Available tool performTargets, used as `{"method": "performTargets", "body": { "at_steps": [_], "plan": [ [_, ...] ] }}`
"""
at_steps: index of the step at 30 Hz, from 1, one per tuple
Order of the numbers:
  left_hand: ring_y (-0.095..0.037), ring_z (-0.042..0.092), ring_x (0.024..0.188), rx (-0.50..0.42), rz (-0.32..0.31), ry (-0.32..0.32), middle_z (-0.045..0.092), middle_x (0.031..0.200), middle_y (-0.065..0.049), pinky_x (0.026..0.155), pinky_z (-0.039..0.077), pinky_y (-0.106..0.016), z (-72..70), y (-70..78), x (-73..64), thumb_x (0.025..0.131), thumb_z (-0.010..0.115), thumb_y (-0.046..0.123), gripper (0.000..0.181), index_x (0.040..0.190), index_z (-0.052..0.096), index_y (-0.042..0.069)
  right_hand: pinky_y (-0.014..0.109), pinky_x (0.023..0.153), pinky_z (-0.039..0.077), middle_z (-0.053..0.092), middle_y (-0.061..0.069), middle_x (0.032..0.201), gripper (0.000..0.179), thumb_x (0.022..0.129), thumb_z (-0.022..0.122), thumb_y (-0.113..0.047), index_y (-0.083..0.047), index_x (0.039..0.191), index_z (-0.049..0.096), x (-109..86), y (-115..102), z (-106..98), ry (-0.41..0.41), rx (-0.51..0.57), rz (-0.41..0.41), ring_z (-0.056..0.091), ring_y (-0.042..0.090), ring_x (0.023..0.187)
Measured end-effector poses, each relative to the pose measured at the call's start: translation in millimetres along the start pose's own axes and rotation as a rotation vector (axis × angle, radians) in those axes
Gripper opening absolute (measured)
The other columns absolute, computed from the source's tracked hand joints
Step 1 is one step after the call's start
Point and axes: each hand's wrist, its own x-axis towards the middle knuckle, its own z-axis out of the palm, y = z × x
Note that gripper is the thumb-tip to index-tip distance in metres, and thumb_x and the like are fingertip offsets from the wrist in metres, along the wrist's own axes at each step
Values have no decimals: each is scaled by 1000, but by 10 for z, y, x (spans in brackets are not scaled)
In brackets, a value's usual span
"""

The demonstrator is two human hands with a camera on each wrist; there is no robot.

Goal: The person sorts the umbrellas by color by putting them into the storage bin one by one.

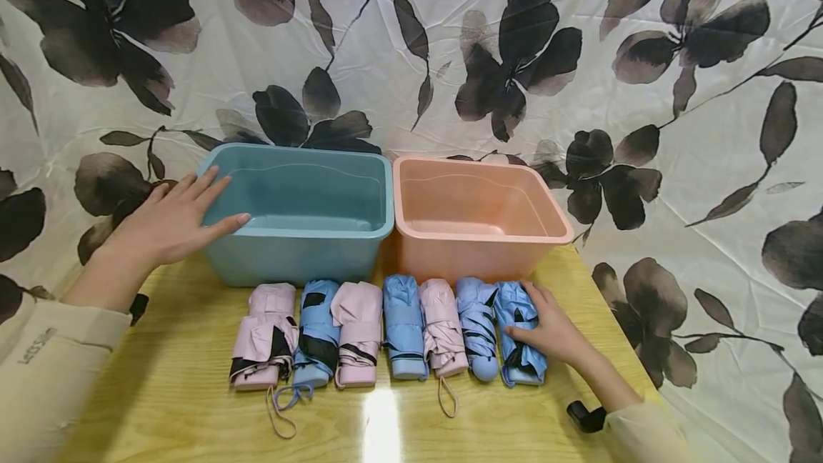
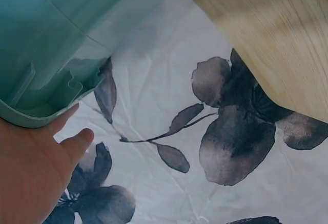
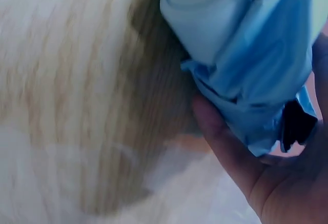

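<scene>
Folded umbrellas in pink and blue lie side by side in a row on the table. My right hand (image 1: 546, 324) grips the blue umbrella (image 1: 516, 366) at the row's right end, thumb on one side and fingers on the other. In the right wrist view this blue umbrella (image 3: 256, 55) lies in the hand, its loose fabric bunched up, with part of the grip hidden. My left hand (image 1: 170, 223) rests with spread fingers at the left rim of the blue-green bin (image 1: 296, 256). The left wrist view shows the bin's rim (image 2: 36, 121) against that hand.
A peach bin (image 1: 476, 256) stands right of the blue-green one, both behind the umbrellas. Pink umbrellas (image 1: 356, 327) alternate with blue ones (image 1: 403, 327) along the row. Thin wrist loops (image 1: 448, 400) trail toward the front. A floral cloth (image 1: 411, 56) hangs behind the wooden table (image 1: 193, 406).
</scene>
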Motion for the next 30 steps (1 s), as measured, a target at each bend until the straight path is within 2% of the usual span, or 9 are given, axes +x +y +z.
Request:
{"method": "performTargets", "body": {
  "at_steps": [6, 16, 22, 28, 30],
  "plan": [
    [-59, 6, 152, 17, -4, 9, -5, 170, -31, 117, 2, -78, 34, 1, -7, 103, 35, 71, 97, 167, 5, 3, 72, 108, 39, 34, 37, 155, 97, 83, 86, -27, 4, 159, 33, -27, 21, 47, 48, 61, 30, 42, 57, 138],
    [-59, 10, 152, 41, -4, 41, 4, 168, -35, 120, 6, -74, 34, 20, 2, 104, 36, 70, 97, 165, 12, -1, 76, 111, 33, 30, 33, 160, 95, 84, 86, -22, 1, 160, 34, -75, 60, 15, 103, 135, 46, 34, 57, 143],
    [-59, 10, 152, 31, -7, 45, 4, 167, -37, 120, 8, -74, 13, 33, -2, 104, 38, 68, 98, 164, 15, -6, 73, 113, 31, 31, 27, 163, 95, 83, 87, -21, -3, 161, 34, -153, 56, -50, 186, 189, 42, 33, 52, 146],
    [-61, 8, 151, 21, -6, 20, 1, 166, -38, 120, 8, -73, 11, 31, -6, 105, 37, 67, 98, 163, 13, -8, 73, 115, 28, 28, 25, 165, 97, 84, 86, -20, -8, 163, 32, -221, -6, -146, 264, 244, 33, 28, 50, 150],
    [-61, 7, 151, 18, -7, 18, 0, 166, -38, 121, 8, -72, 14, 31, -2, 105, 37, 67, 98, 163, 12, -8, 70, 116, 30, 29, 24, 165, 97, 85, 86, -18, -10, 164, 31, -237, -37, -182, 291, 264, 21, 29, 48, 150]
  ]
}}
